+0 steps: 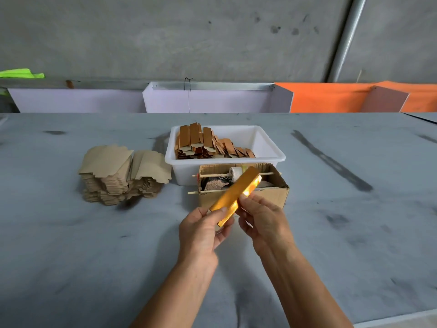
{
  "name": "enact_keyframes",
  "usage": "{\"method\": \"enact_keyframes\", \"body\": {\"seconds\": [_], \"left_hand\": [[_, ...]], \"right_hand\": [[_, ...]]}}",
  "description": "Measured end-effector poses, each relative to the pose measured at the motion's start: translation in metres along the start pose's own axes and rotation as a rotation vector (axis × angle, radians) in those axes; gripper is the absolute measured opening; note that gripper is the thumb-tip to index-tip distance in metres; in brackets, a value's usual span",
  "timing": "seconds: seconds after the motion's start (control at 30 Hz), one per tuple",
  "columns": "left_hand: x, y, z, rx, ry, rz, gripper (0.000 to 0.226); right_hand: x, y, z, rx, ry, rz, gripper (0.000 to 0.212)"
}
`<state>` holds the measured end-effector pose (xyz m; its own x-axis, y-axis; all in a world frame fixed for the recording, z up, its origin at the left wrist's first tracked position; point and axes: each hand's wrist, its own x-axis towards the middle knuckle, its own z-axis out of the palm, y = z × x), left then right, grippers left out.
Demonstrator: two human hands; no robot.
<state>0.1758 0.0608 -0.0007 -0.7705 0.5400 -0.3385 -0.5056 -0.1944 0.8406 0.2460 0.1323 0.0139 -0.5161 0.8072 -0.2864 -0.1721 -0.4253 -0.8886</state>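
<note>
pinching the near end of the gold folded strip (236, 192), the left hand (201, 230) sits nearer; the right hand (262, 218) grips its middle edge. its long axis slants away rightward, over the cardboard box (267, 194) on the counter (94, 245).

Both my hands on the gold strip (233, 194): left hand (201, 230) pinches near end, right hand (262, 217) grips the side, over cardboard box (264, 197), white tub (269, 147) behind.

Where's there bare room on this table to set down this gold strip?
For the gold strip, the table is bare right of the white tub and cardboard box, and near you, left of the left hand, in front of the stack of card blanks. Crowded: the middle, box in front of tub.
</note>
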Motion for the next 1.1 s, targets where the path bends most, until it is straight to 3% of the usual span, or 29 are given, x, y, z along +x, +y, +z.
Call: {"method": "enact_keyframes", "body": {"seconds": [0.17,0.5,0.63,0.7,0.77,0.9,1.1], "left_hand": [[0.006,0.014,0.008,-0.038,0.063,0.071,0.012],[0.022,0.026,0.007,-0.017,0.11,0.219,0.008],[0.033,0.027,0.002,0.014,0.147,0.254,0.011],[0.038,0.028,0.003,0.016,0.149,0.259,0.011],[0.043,0.028,0.004,0.013,0.151,0.261,0.011],[0.051,0.029,0.007,0.009,0.168,0.25,0.013],[0.059,0.029,0.006,0.019,0.188,0.253,0.013]], "right_hand": [[0.0,-0.006,0.018,-0.22,-0.051,-0.108,0.017],[0.061,-0.056,0.046,-0.283,0.078,-0.188,0.017],[0.11,-0.078,0.051,-0.418,0.171,-0.254,0.027],[0.134,-0.085,0.053,-0.473,0.204,-0.249,0.028],[0.154,-0.09,0.055,-0.544,0.238,-0.239,0.014],[0.18,-0.093,0.056,-0.636,0.18,-0.214,0.031],[0.205,-0.087,0.068,-0.742,0.155,-0.187,0.03]]}}
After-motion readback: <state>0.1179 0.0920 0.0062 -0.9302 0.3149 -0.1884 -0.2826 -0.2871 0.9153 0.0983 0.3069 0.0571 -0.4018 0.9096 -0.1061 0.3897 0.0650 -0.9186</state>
